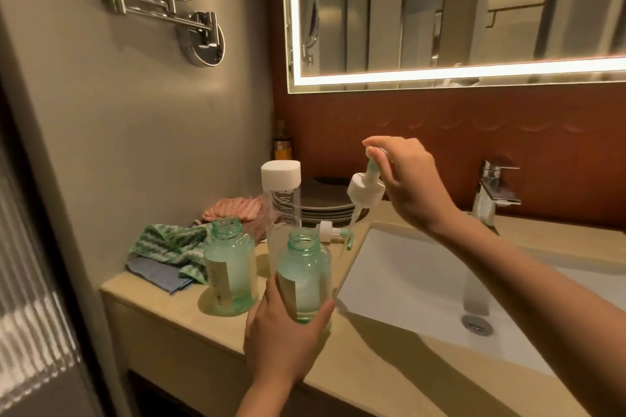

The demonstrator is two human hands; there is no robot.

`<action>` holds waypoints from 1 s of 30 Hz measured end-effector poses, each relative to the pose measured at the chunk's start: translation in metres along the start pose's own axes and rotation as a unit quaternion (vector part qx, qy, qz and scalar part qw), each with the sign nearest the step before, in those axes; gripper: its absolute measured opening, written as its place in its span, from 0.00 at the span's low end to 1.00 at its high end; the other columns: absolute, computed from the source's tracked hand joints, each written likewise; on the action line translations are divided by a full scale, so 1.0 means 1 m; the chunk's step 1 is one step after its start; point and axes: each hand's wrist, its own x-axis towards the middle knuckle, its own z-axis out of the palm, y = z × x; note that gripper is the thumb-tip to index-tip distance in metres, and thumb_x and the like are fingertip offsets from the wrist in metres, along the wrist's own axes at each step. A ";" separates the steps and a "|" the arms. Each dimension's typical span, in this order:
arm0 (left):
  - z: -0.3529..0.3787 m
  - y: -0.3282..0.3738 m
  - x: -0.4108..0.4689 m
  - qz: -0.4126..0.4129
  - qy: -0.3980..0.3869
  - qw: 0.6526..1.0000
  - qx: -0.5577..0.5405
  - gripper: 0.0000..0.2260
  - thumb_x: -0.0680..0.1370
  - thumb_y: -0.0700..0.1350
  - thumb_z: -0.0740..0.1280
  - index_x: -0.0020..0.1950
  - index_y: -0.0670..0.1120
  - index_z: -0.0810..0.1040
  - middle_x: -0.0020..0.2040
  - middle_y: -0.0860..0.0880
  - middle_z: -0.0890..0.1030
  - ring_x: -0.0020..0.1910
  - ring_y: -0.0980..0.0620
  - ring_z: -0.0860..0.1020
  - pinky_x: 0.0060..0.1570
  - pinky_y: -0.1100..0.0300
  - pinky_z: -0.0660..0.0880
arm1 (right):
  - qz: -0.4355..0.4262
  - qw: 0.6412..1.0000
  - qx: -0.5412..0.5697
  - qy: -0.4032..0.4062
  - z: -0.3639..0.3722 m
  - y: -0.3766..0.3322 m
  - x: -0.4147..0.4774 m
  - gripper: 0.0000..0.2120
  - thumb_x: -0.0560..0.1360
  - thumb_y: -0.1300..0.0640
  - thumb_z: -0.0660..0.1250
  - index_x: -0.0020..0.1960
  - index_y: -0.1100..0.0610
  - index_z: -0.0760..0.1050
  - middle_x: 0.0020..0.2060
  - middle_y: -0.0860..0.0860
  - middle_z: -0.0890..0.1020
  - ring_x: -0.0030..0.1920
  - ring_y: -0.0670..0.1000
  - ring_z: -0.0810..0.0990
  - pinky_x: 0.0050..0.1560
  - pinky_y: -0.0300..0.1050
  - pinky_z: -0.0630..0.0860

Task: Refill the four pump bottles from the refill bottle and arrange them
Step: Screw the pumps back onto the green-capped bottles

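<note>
Spanning the frame from twelve to three o'clock, a flat wall mirror (457, 10) with a glowing border is cut off at the top and right. Below it, the beige stone desk (203, 332) is smooth and square-edged, and holds a white rectangular basin (423, 281) at four o'clock. At the basin's one o'clock stands a chrome tap (494, 189).

The left hand (284, 342) reaches in from six o'clock. Its grip is clamped round the lower body of a round, translucent green pump bottle (305, 274), capless, upright at the desk's front edge. The palm hides the bottle's base, and its label is unreadable. The right hand (406, 189) hangs wrist-high at the bottle's one o'clock. Its fingertips pinch the nozzle of a white pump head (366, 191). The nozzle is mostly covered, and the dip tube below it is blurred.

Crumpled green-striped cloth (169, 247) lies at nine o'clock, with stacked grey plates (325, 203) behind. The clear, straight-sided refill bottle (281, 206) is white-capped and stands at the held bottle's eleven o'clock. A second open green bottle (230, 267) stands at its nine o'clock. A second pump (333, 233) lies on its side at its one o'clock.
</note>
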 end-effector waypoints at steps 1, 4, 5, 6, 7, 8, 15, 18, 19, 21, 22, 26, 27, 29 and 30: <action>0.000 0.001 0.000 0.001 -0.014 1.000 -0.002 0.44 0.60 0.74 0.63 0.70 0.53 0.59 0.60 0.52 0.75 0.60 0.49 0.72 0.59 0.50 0.72 | -0.012 1.000 0.000 0.013 -0.009 -0.005 0.007 0.13 0.80 0.59 0.57 0.60 0.62 0.76 0.56 0.56 0.80 0.56 0.54 0.75 0.54 0.40 0.64; 0.000 0.003 0.001 0.008 -0.041 0.999 -0.013 0.45 0.55 0.76 0.61 0.67 0.56 0.61 0.55 0.55 0.76 0.56 0.51 0.74 0.55 0.51 0.74 | -0.047 0.998 0.007 0.052 -0.030 -0.020 0.026 0.13 0.80 0.59 0.57 0.59 0.62 0.76 0.54 0.57 0.81 0.54 0.54 0.75 0.53 0.41 0.66; -0.001 0.004 0.001 0.012 -0.049 0.999 -0.018 0.41 0.55 0.75 0.63 0.64 0.57 0.62 0.53 0.56 0.77 0.53 0.51 0.75 0.53 0.51 0.74 | -0.057 0.997 0.010 0.059 -0.035 -0.025 0.031 0.14 0.80 0.58 0.56 0.59 0.62 0.76 0.53 0.57 0.81 0.53 0.53 0.75 0.53 0.41 0.65; -0.001 0.006 0.000 0.018 -0.057 0.998 -0.026 0.37 0.56 0.73 0.66 0.60 0.59 0.63 0.51 0.57 0.77 0.51 0.52 0.76 0.52 0.52 0.75 | -0.069 0.995 0.012 0.065 -0.040 -0.030 0.035 0.15 0.80 0.57 0.56 0.58 0.62 0.76 0.52 0.57 0.81 0.51 0.51 0.75 0.52 0.40 0.65; -0.002 0.009 -0.001 0.024 -0.065 0.997 -0.038 0.33 0.57 0.70 0.69 0.56 0.61 0.62 0.49 0.58 0.77 0.50 0.52 0.76 0.50 0.53 0.75 | -0.083 0.994 0.012 0.069 -0.043 -0.035 0.039 0.15 0.80 0.57 0.56 0.58 0.63 0.76 0.51 0.57 0.81 0.50 0.49 0.74 0.51 0.39 0.65; -0.001 0.011 -0.002 0.028 -0.074 0.996 -0.049 0.32 0.58 0.69 0.71 0.55 0.62 0.62 0.48 0.59 0.77 0.49 0.53 0.76 0.50 0.53 0.75 | -0.099 0.992 0.011 0.073 -0.044 -0.039 0.041 0.15 0.80 0.57 0.55 0.58 0.63 0.77 0.50 0.57 0.82 0.49 0.48 0.74 0.50 0.39 0.65; 0.008 0.021 -0.008 0.054 -0.108 0.991 -0.064 0.39 0.55 0.73 0.68 0.61 0.60 0.63 0.54 0.59 0.77 0.52 0.54 0.77 0.54 0.56 0.75 | -0.134 0.990 0.016 0.041 -0.046 -0.053 0.045 0.18 0.80 0.54 0.53 0.55 0.64 0.78 0.47 0.58 0.82 0.47 0.54 0.79 0.49 0.41 0.70; 0.006 0.023 -0.009 0.061 -0.117 0.990 -0.043 0.37 0.59 0.70 0.70 0.62 0.60 0.61 0.57 0.58 0.76 0.54 0.53 0.76 0.55 0.58 0.74 | -0.121 0.992 0.022 -0.003 -0.038 -0.053 0.035 0.17 0.80 0.55 0.55 0.57 0.63 0.78 0.49 0.57 0.82 0.49 0.54 0.78 0.50 0.41 0.69; 0.005 0.023 -0.009 0.065 -0.120 0.990 -0.030 0.36 0.61 0.69 0.70 0.63 0.60 0.60 0.58 0.58 0.76 0.55 0.53 0.76 0.54 0.59 0.73 | -0.109 0.994 0.019 -0.026 -0.032 -0.051 0.029 0.15 0.81 0.55 0.55 0.59 0.61 0.77 0.52 0.56 0.82 0.51 0.54 0.77 0.51 0.41 0.68; 0.003 0.025 -0.010 0.070 -0.126 0.990 -0.007 0.37 0.62 0.70 0.69 0.65 0.58 0.60 0.58 0.57 0.76 0.55 0.53 0.76 0.54 0.60 0.72 | -0.090 0.994 0.019 -0.066 -0.023 -0.047 0.018 0.15 0.81 0.55 0.55 0.62 0.59 0.75 0.55 0.54 0.80 0.54 0.53 0.75 0.52 0.39 0.66; 0.004 0.024 -0.011 0.067 -0.126 0.990 -0.001 0.38 0.62 0.70 0.68 0.66 0.57 0.60 0.58 0.57 0.76 0.56 0.53 0.76 0.55 0.60 0.72 | -0.084 0.993 0.029 -0.081 -0.017 -0.046 0.012 0.15 0.81 0.55 0.55 0.62 0.58 0.75 0.56 0.53 0.80 0.55 0.51 0.75 0.52 0.38 0.66; 0.004 0.022 -0.011 0.054 -0.126 0.990 0.022 0.41 0.62 0.72 0.66 0.68 0.55 0.59 0.60 0.55 0.75 0.58 0.51 0.75 0.58 0.56 0.72 | -0.068 0.989 0.062 -0.115 0.003 -0.037 -0.006 0.15 0.81 0.54 0.55 0.61 0.57 0.76 0.54 0.52 0.80 0.52 0.49 0.74 0.50 0.39 0.67; 0.004 0.022 -0.010 0.051 -0.126 0.990 0.025 0.41 0.62 0.72 0.66 0.69 0.55 0.59 0.61 0.55 0.75 0.59 0.50 0.74 0.59 0.55 0.72 | -0.068 0.988 0.072 -0.118 0.007 -0.034 -0.009 0.15 0.81 0.54 0.55 0.61 0.57 0.76 0.53 0.51 0.80 0.52 0.49 0.74 0.50 0.39 0.68; 0.006 0.021 -0.008 0.046 -0.133 0.990 0.024 0.44 0.61 0.72 0.66 0.70 0.55 0.56 0.62 0.54 0.75 0.59 0.51 0.74 0.60 0.54 0.71 | -0.066 0.987 0.101 -0.105 0.011 -0.030 -0.013 0.14 0.81 0.55 0.56 0.60 0.57 0.77 0.52 0.51 0.81 0.52 0.50 0.74 0.50 0.41 0.70; 0.006 0.020 -0.007 0.046 -0.138 0.989 0.023 0.45 0.61 0.73 0.66 0.71 0.56 0.54 0.62 0.54 0.74 0.59 0.51 0.74 0.60 0.53 0.72 | -0.062 0.987 0.115 -0.094 0.011 -0.028 -0.014 0.14 0.81 0.56 0.56 0.60 0.57 0.77 0.52 0.51 0.81 0.52 0.51 0.75 0.50 0.43 0.71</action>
